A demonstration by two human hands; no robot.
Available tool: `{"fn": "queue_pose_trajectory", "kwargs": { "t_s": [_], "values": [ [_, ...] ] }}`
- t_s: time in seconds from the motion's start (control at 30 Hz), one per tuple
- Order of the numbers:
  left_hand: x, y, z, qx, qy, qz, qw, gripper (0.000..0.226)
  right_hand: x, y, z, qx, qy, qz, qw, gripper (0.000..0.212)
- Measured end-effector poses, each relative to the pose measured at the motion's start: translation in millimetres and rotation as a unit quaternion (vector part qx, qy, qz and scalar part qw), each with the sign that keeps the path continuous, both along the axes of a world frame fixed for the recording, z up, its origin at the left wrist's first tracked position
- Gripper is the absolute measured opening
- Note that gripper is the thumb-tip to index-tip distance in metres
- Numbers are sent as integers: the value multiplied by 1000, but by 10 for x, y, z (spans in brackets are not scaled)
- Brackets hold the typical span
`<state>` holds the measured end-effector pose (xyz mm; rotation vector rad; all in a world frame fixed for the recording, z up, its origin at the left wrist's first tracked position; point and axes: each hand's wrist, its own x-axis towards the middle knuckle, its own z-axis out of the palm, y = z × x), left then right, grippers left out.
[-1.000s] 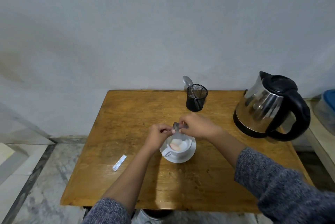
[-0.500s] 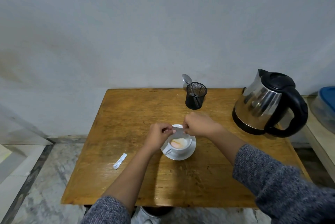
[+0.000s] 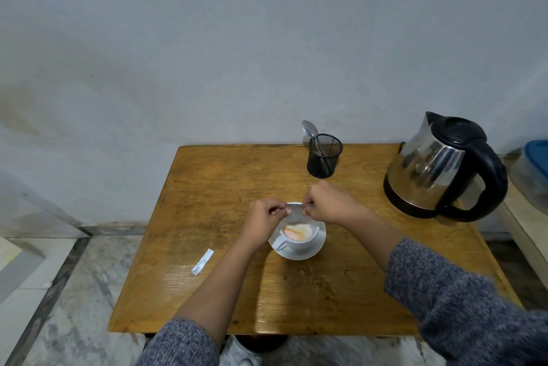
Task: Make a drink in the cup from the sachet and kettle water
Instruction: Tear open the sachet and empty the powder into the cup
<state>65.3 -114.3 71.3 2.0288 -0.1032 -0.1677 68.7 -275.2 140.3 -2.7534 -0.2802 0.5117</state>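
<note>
A white cup [image 3: 299,238] stands on a white saucer [image 3: 315,249] in the middle of the wooden table [image 3: 222,187]. Pale and orange powder lies inside it. My left hand [image 3: 265,216] and my right hand [image 3: 327,202] both pinch a small silvery sachet [image 3: 295,208], stretched flat between them just above the cup's far rim. The steel kettle [image 3: 439,170] with black lid and handle stands at the right, apart from both hands.
A black mesh holder [image 3: 323,155] with a spoon [image 3: 310,129] stands at the back of the table. A thin white sachet [image 3: 202,262] lies near the left edge. A blue-lidded container [image 3: 533,170] sits on a ledge at far right.
The sachet, bunched between my fingers a second ago, is now pulled flat and horizontal. Orange powder has appeared on the pale powder in the cup.
</note>
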Motion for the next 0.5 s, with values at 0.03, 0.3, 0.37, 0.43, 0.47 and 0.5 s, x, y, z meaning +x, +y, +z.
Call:
{"fn": "queue_pose_trajectory", "kwargs": {
  "t_s": [0.03, 0.3, 0.37, 0.43, 0.47, 0.5],
  "values": [
    [-3, 2, 4, 1, -1, -1, 1000, 7, -6, 1, -4, 7, 1, -8, 1000, 10],
    [-31, 21, 29, 0, -6, -6, 1000, 6, -15, 24, -45, 33, 9, -24, 999, 13],
    [-40, 26, 35, -5, -4, -5, 1000, 6, -24, 35, -44, 31, 11, -21, 999, 14],
    [-45, 30, 35, -7, -5, -4, 1000, 6, -31, 39, -38, 29, 9, -18, 999, 13],
    [-46, 26, 34, -7, -6, -6, 1000, 6, -35, 37, -30, 23, 11, -15, 1000, 8],
    [-48, 22, 42, -5, -6, -8, 1000, 6, -34, 33, -33, 19, 13, -14, 1000, 12]
  ]
}}
